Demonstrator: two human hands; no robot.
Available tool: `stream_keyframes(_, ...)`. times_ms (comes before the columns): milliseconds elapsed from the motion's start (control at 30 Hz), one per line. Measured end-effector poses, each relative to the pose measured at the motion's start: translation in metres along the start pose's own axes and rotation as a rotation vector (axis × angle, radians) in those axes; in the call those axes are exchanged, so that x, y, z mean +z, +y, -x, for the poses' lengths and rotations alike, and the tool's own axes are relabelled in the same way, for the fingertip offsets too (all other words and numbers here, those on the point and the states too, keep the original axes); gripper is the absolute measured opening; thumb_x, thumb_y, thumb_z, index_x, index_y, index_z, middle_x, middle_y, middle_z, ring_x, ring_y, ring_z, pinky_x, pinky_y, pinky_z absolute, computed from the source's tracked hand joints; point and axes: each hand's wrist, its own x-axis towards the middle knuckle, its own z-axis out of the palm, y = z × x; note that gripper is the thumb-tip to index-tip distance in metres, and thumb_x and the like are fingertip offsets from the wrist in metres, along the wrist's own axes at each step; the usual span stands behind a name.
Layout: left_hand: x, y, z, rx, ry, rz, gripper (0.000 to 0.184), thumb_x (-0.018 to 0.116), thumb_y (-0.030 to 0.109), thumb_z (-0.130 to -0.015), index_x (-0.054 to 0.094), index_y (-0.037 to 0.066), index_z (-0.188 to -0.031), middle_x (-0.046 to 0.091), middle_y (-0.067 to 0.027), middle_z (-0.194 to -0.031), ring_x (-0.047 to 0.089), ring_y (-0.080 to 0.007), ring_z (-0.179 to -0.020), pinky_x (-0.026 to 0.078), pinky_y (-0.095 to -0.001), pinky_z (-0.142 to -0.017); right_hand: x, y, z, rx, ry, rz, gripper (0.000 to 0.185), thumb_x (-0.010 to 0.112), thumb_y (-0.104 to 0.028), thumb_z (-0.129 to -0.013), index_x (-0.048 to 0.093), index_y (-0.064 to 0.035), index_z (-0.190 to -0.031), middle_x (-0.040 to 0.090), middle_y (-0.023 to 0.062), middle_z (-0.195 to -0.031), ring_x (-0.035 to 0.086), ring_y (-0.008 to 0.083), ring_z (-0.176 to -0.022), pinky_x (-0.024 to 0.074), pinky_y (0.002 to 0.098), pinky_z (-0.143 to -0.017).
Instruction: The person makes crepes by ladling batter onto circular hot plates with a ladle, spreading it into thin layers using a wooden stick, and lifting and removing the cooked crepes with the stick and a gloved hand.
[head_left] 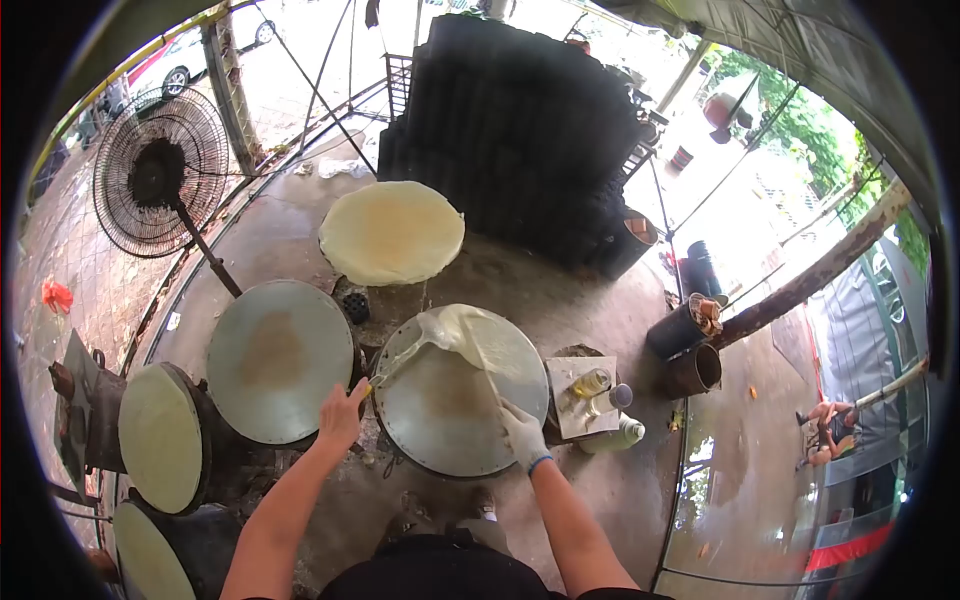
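In front of me is a round metal griddle [440,430]. A thin pale crepe [505,350] covers its far right part, its left edge lifted and folded over. My bare left hand [342,418] is closed around the handle of a scraper [397,362], whose far end meets the crepe's raised edge. My right hand [523,437], in a white glove, is closed at the griddle's right side, pinching the crepe's near edge. Left of this griddle is a second round griddle [280,360] with a brownish middle and no crepe on it.
A full round crepe [392,232] lies beyond the griddles. Two more pale-topped rounds [160,438] stand at the left, near a standing fan [160,175]. Bottles [605,400] are on a board at the right. Metal cans [690,370] and a large dark stack [510,130] are farther off.
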Motion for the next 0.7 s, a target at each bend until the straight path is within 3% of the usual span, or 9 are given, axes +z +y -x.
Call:
stream_keyframes(100, -0.002, -0.010, 0.013, -0.002, -0.005, -0.024, 0.056, 0.053, -0.001, -0.078, 0.054, 0.021, -0.130, 0.048, -0.0171, -0.087, 0.055, -0.0368, -0.080, 0.046, -0.0445, -0.068, -0.011, 0.048, -0.024, -0.138, 0.215, -0.072, 0.039, 0.060, -0.027, -0.092, 0.058, -0.0162, -0.129, 0.054, -0.0041, -0.067, 0.042, 0.0054, -0.048, 0.0354, 0.0221, -0.042)
stream_keyframes(233, -0.006, -0.006, 0.038, -0.009, -0.015, -0.053, 0.055, 0.056, 0.001, -0.078, 0.055, 0.020, -0.129, 0.049, -0.0173, -0.088, 0.056, -0.0374, -0.080, 0.047, -0.0439, -0.068, 0.035, -0.012, -0.011, -0.117, -0.044, 0.168, 0.040, 0.060, -0.024, -0.091, 0.057, -0.0138, -0.130, 0.053, -0.0054, -0.067, 0.042, 0.0052, -0.048, 0.0353, 0.0219, -0.043)
stream_keyframes(267, -0.008, -0.007, 0.045, -0.027, -0.013, -0.055, 0.054, 0.057, 0.002, -0.078, 0.055, 0.019, -0.129, 0.049, -0.0174, -0.089, 0.056, -0.0375, -0.080, 0.047, -0.0438, -0.068, 0.034, -0.025, -0.003, -0.088, -0.096, 0.192, 0.037, 0.059, -0.024, -0.092, 0.061, -0.0094, -0.125, 0.051, -0.0054, -0.064, 0.040, 0.0037, -0.050, 0.0347, 0.0218, -0.045)
stream_keyframes(367, -0.035, -0.001, 0.075, -0.140, -0.040, -0.001, 0.053, 0.059, 0.003, -0.077, 0.055, 0.017, -0.128, 0.049, -0.0175, -0.091, 0.057, -0.0373, -0.082, 0.047, -0.0443, -0.070, -0.004, -0.027, 0.008, -0.082, -0.158, 0.209, 0.035, 0.060, -0.023, -0.090, 0.062, -0.0085, -0.123, 0.051, -0.0053, -0.064, 0.040, 0.0040, -0.049, 0.0346, 0.0216, -0.045)
stream_keyframes(400, -0.041, 0.000, 0.083, -0.188, -0.048, 0.028, 0.052, 0.060, 0.003, -0.077, 0.055, 0.016, -0.127, 0.049, -0.0175, -0.092, 0.057, -0.0371, -0.082, 0.048, -0.0446, -0.070, -0.020, -0.014, -0.003, -0.053, -0.106, 0.195, 0.034, 0.061, -0.023, -0.091, 0.063, -0.0134, -0.123, 0.053, -0.0052, -0.066, 0.041, 0.0042, -0.049, 0.0341, 0.0197, -0.044)
stream_keyframes(500, -0.028, -0.002, 0.110, -0.193, 0.052, 0.206, 0.046, 0.060, 0.002, -0.075, 0.057, 0.007, -0.121, 0.052, -0.0183, -0.092, 0.058, -0.0368, -0.084, 0.047, -0.0445, -0.071, -0.016, 0.032, -0.050, -0.282, 0.055, 0.045, 0.032, 0.060, -0.024, -0.092, 0.064, -0.0134, -0.121, 0.053, -0.0049, -0.066, 0.041, 0.0036, -0.050, 0.0340, 0.0199, -0.045)
stream_keyframes(533, -0.021, 0.002, 0.111, -0.158, 0.124, 0.271, 0.043, 0.060, 0.003, -0.076, 0.057, 0.005, -0.118, 0.053, -0.0178, -0.089, 0.058, -0.0350, -0.081, 0.047, -0.0440, -0.070, -0.002, 0.005, -0.032, -0.362, -0.025, 0.324, 0.031, 0.059, -0.025, -0.092, 0.064, -0.0126, -0.121, 0.054, -0.0046, -0.067, 0.042, 0.0033, -0.052, 0.0345, 0.0203, -0.046)
stream_keyframes(600, -0.012, 0.019, 0.113, -0.089, 0.259, 0.399, 0.037, 0.061, 0.005, -0.077, 0.057, 0.001, -0.114, 0.054, -0.0167, -0.082, 0.059, -0.0313, -0.075, 0.048, -0.0429, -0.068, 0.014, -0.023, -0.019, -0.175, -0.214, 0.312, 0.033, 0.060, -0.024, -0.090, 0.064, -0.0088, -0.120, 0.057, -0.0024, -0.069, 0.046, 0.0045, -0.055, 0.0383, 0.0216, -0.050)
stream_keyframes(700, -0.017, 0.052, 0.117, -0.341, 0.231, 0.603, 0.022, 0.062, 0.011, -0.082, 0.057, -0.002, -0.100, 0.052, -0.0111, -0.069, 0.056, -0.0223, -0.065, 0.047, -0.0389, -0.062, -0.009, -0.027, -0.016, -0.082, -0.360, 0.330, 0.034, 0.061, -0.025, -0.090, 0.065, -0.0085, -0.119, 0.057, -0.0025, -0.068, 0.048, 0.0049, -0.055, 0.0397, 0.0216, -0.050)
